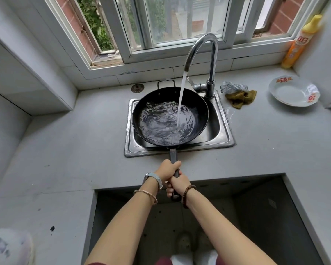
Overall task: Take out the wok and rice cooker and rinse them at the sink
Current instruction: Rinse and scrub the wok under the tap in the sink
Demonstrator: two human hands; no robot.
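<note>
A black wok sits over the steel sink, holding rippling water. The curved faucet pours a stream into the wok's right half. The wok's long handle points toward me over the sink's front rim. My left hand grips the handle further forward. Just behind it, my right hand grips the handle's end. No rice cooker is in view.
A white plate lies on the counter at the right. Cloths lie beside the faucet base. A yellow detergent bottle stands in the right corner by the window. A pale patterned object shows at the bottom left. A dark counter recess opens below my arms.
</note>
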